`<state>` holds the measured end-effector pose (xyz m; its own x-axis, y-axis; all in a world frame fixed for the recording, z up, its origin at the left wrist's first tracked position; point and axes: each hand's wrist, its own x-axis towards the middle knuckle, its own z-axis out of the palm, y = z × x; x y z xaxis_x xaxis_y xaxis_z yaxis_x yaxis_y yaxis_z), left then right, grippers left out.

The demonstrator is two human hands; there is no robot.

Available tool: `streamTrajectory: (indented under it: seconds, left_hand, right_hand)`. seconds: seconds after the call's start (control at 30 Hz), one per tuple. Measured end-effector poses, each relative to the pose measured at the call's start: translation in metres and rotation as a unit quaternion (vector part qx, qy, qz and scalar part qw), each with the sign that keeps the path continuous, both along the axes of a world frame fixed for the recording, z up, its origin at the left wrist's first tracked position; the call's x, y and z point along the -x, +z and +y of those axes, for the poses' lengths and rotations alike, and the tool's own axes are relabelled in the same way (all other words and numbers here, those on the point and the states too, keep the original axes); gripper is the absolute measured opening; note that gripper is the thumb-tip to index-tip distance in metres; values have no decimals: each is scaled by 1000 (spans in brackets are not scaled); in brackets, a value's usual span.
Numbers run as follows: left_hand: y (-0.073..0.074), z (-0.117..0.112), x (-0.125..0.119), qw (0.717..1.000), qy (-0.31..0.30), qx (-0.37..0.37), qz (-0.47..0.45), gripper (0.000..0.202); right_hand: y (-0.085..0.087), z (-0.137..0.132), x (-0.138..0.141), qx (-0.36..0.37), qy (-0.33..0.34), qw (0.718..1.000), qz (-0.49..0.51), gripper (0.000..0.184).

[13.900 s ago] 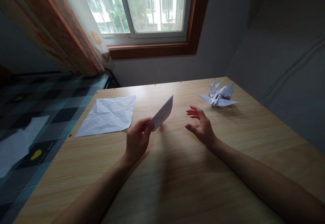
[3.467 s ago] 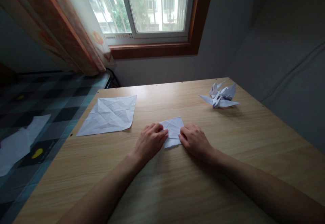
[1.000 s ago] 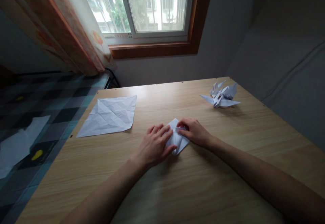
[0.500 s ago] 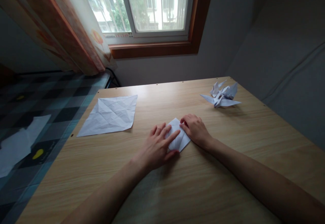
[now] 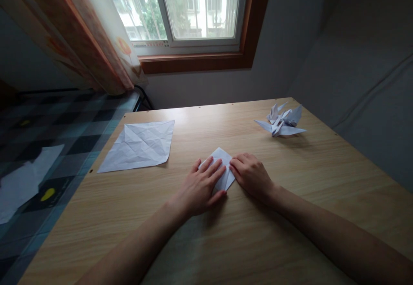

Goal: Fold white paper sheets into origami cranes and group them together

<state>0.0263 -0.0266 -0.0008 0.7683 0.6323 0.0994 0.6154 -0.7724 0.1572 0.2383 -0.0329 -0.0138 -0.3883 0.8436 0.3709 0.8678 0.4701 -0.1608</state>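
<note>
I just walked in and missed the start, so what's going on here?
A person is working a small folded paper on a wooden table. The left hand lies spread over it, while the right hand has its fingers curled at the right-hand corner; whether they pinch it is hard to tell. A creased sheet lies opened out at the left, and winged paper figures stand near the far right corner.

My camera shows me a flowered curtain point(image 5: 74, 31) upper left, a window point(image 5: 203, 9) top centre, checked cloth point(image 5: 80, 119) at left.
</note>
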Motion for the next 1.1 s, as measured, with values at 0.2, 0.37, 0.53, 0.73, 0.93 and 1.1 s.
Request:
streamTrajectory:
  seconds: [0.2,0.37,0.53,0.73,0.93,1.1]
  left_hand:
    - [0,1,1,1000,9,16,-6,62]
    - [0,1,1,999,24,25,-21,49]
    - [0,0,0,999,45,3,-29,47]
    - [1,3,6,997,57,-49,-31,51]
    - [5,5,8,994,74,-80,-1,45]
    - [9,2,6,992,80,-99,9,47]
  right_hand:
    - [-1,-3,5,0,12,1000,5,17]
    - [2,-8,9,26,23,999,-2,20]
    - [8,-14,10,48,22,998,-30,32]
    - [14,-18,11,69,15,995,-69,46]
    - [16,-23,14,101,3,990,-100,56]
    - [17,-24,16,117,-6,987,-110,58]
